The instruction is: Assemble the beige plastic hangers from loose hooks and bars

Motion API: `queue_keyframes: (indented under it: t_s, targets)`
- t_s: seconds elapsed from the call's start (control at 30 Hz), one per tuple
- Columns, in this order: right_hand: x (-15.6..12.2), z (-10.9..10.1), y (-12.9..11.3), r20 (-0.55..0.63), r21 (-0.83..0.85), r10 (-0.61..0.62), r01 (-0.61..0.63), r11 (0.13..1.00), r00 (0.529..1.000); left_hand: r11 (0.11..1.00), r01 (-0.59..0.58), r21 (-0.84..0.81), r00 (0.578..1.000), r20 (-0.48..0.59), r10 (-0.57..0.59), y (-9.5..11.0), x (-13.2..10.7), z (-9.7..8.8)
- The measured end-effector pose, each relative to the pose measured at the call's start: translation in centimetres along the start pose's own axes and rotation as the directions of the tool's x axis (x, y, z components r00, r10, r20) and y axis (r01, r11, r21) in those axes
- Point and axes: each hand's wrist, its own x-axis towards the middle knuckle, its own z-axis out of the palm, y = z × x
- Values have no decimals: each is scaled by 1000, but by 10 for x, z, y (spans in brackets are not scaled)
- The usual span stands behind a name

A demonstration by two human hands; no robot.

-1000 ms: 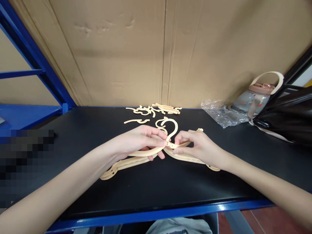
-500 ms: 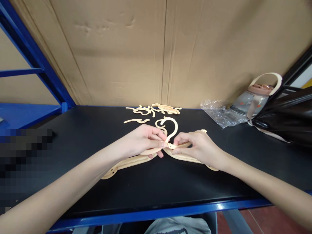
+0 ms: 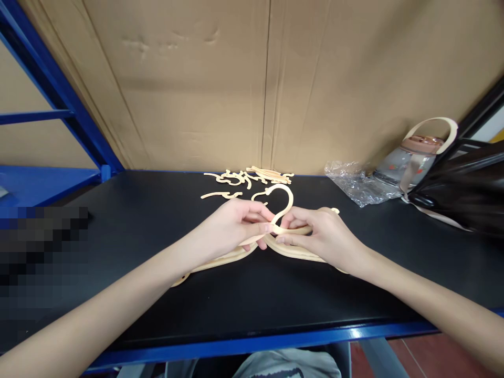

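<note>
A cream clothes hanger [image 3: 291,198] is held at its centre, its curved hook rising between my two hands. My left hand [image 3: 238,227] is closed, with thumb and fingers pinching the hanger at the base of the hook. On the other side, my right hand [image 3: 321,233] grips the hanger's right arm close to the joint. Below both hands lie more cream hangers [image 3: 293,253], stacked on the table with their arms spreading left and right. My hands hide much of the held hanger's arms and part of the stack.
Loose cream hanger parts [image 3: 236,178] lie in a pile at the back of the black table [image 3: 220,310]. One curved piece [image 3: 214,196] rests nearer. Crumpled clear plastic [image 3: 350,184], a handled bottle [image 3: 409,160] and a black bag [image 3: 468,184] are at right. Cardboard [image 3: 189,94] stands behind.
The hook has tilted and shifted slightly up and to the right. The pieces at its base now sit closer together, and the joint detail seen before is covered. Both hands keep their grip.
</note>
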Motion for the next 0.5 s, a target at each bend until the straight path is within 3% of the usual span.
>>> queue_keyframes:
  t_s: [0.17, 0.33, 0.4, 0.5]
  targets:
    - [-2, -1, -1, -3, 39, 10, -10, 999, 1000, 1000, -21, -10, 993, -119, 20, 5, 1, 2]
    - [-2, -2, 4, 86, 262, 86, -106, 959, 993, 996, -35, -80, 953, -303, 9, 9, 3, -2]
    - [-1, -2, 6, 77, 352, 95, -116, 929, 993, 993, -35, -109, 949, -317, -1, 10, 3, -5]
    - [1, -2, 7, 63, 429, 93, -111, 896, 994, 990, -2, -138, 966, -257, -34, 11, 1, -9]
